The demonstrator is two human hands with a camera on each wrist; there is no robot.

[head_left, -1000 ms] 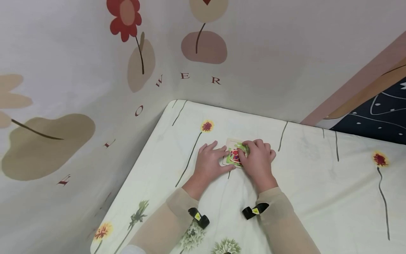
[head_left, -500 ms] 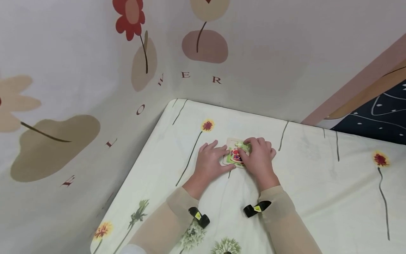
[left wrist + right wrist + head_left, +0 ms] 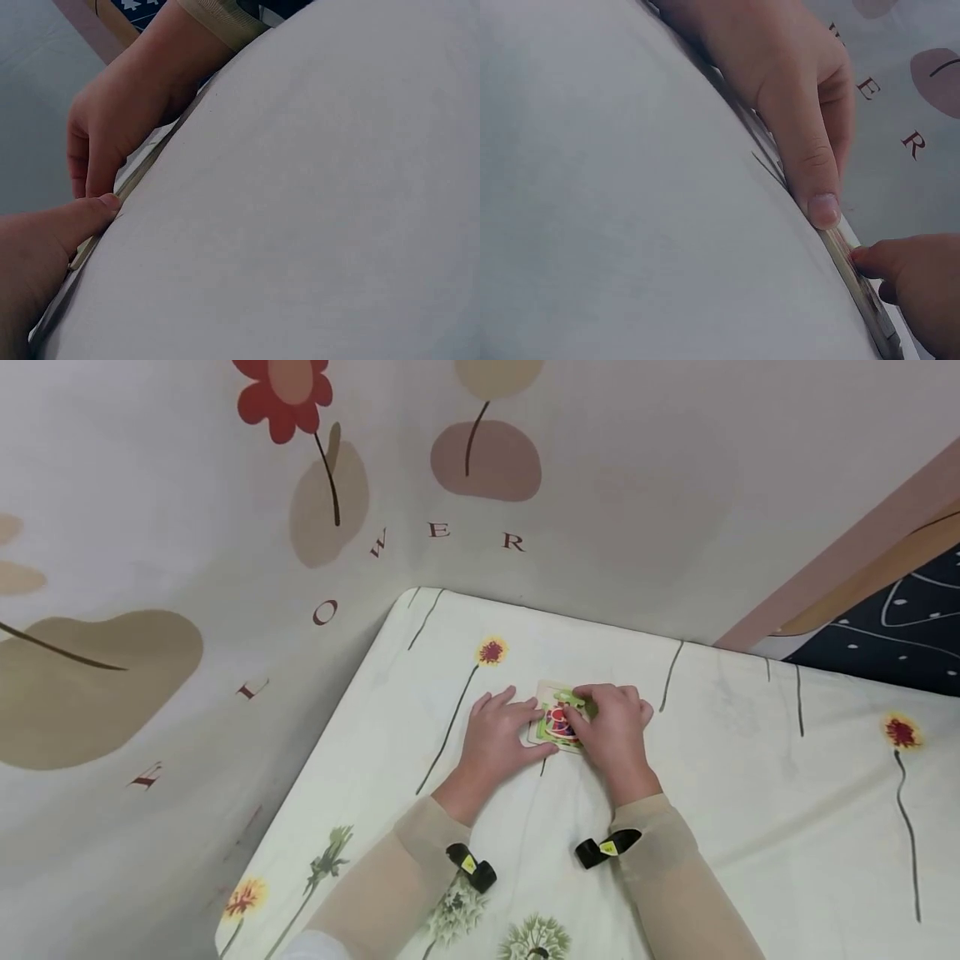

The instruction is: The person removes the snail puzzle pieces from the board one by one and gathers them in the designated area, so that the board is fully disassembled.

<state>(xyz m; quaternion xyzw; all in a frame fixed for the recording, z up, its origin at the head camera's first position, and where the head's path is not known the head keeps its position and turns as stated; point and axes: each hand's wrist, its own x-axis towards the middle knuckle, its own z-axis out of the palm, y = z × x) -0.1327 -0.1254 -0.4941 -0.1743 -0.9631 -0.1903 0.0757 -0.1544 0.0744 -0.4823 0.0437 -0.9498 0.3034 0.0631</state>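
Observation:
A small jigsaw puzzle board [image 3: 546, 686] with a pale rim lies flat on the flowered cloth, its picture green, red and purple. My left hand [image 3: 491, 735] rests at its left side, fingers spread, with the thumb along the near edge. The left wrist view shows that thumb [image 3: 94, 211] on the board's edge. At the upper right part of the picture, my right hand [image 3: 617, 731] pinches a green puzzle piece [image 3: 568, 697] between thumb and curled forefinger. The hand covers the board's right side. From the right wrist, the board [image 3: 846, 259] shows edge-on.
A white cloth [image 3: 750, 777] printed with flowers and stems covers the table. Pale fabric walls [image 3: 615, 510] with flower prints and letters rise behind and to the left. A black wrist camera [image 3: 471, 867] sits on the left sleeve, another camera [image 3: 607, 848] on the right.
The green piece under my right fingers shifts slightly, and green shows more fully along the picture's top. My left hand stays in place. The head view tilts a little.

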